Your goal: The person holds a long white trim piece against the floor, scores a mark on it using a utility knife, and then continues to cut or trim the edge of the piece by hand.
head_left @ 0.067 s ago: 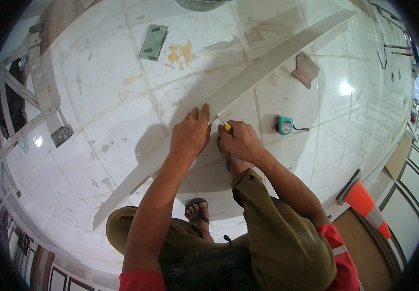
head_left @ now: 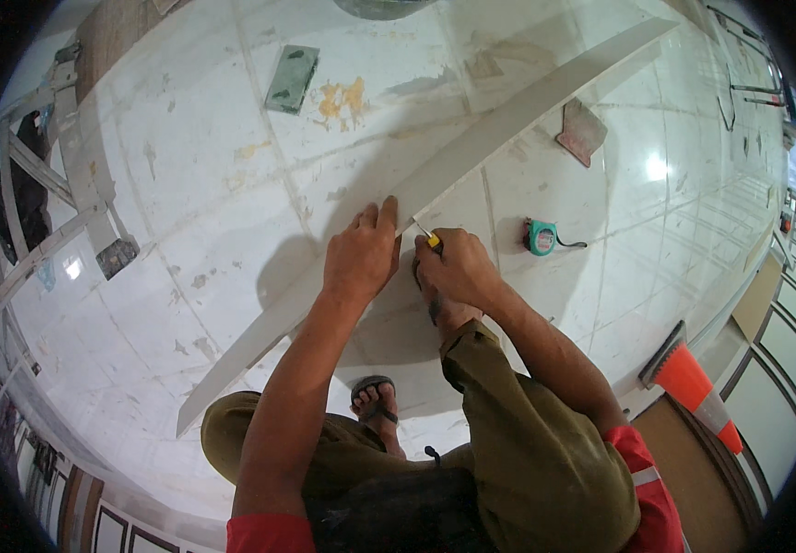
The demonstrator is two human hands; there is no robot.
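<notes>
While the stained white tile floor (head_left: 232,240) fills most of the view, a long pale strip (head_left: 490,141) lies on it diagonally, lower left to upper right; orange traffic cone (head_left: 693,382) with pale band on its side at far right, well apart from the strip; left hand (head_left: 361,260) palm down on the strip, fingers stretched out flat, not wrapped round it; right hand (head_left: 460,267) just beside the strip's near edge, fingers curled tight; green rectangular plate (head_left: 292,80) beyond the strip, upper left; reddish angular piece (head_left: 582,134) near the strip, right side; teal tape measure (head_left: 541,238) right of the right hand, dark strap trailing; smallest, a yellow tool (head_left: 435,243) pinched in the right hand, thin metal tip at the strip's edge
</notes>
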